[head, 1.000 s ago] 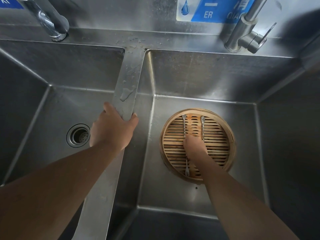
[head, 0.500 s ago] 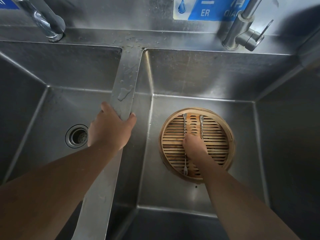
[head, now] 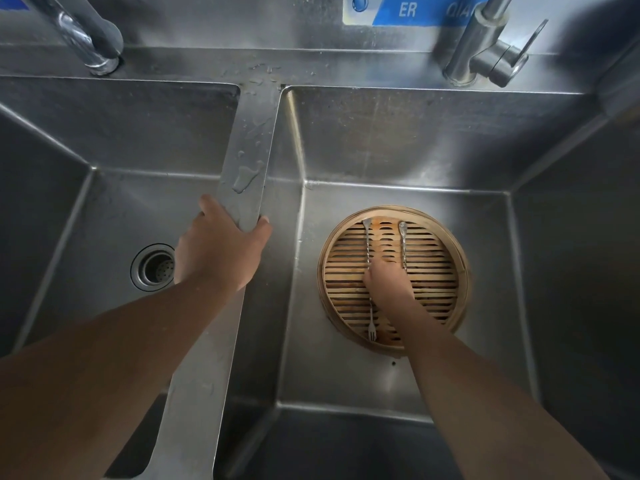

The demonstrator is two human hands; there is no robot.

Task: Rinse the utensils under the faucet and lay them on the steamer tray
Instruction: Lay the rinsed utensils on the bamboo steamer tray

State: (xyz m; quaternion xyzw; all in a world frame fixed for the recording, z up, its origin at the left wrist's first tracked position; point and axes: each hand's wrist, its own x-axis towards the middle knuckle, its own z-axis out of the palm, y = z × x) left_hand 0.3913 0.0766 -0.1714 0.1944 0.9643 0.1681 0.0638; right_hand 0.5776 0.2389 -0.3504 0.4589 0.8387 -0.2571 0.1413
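Note:
A round bamboo steamer tray [head: 446,271] sits on the floor of the right sink basin. On its slats lie two metal utensils with twisted handles. One is a fork [head: 367,244] with its tines toward me. The second utensil [head: 403,242] lies parallel to it on the right. My right hand [head: 388,284] rests on the tray across both, fingers curled down onto the second utensil's handle. The fingertips and that utensil's near end are hidden. My left hand [head: 216,247] grips the wet divider [head: 247,161] between the basins, thumb on its right side.
The left basin has a drain strainer [head: 152,268] beside my left hand. One faucet [head: 85,36] stands at the back left and another faucet [head: 485,46], with a lever, at the back right. No water runs. A blue sign [head: 408,8] is on the back wall.
Both hands stay where they were. Only the view has shifted slightly.

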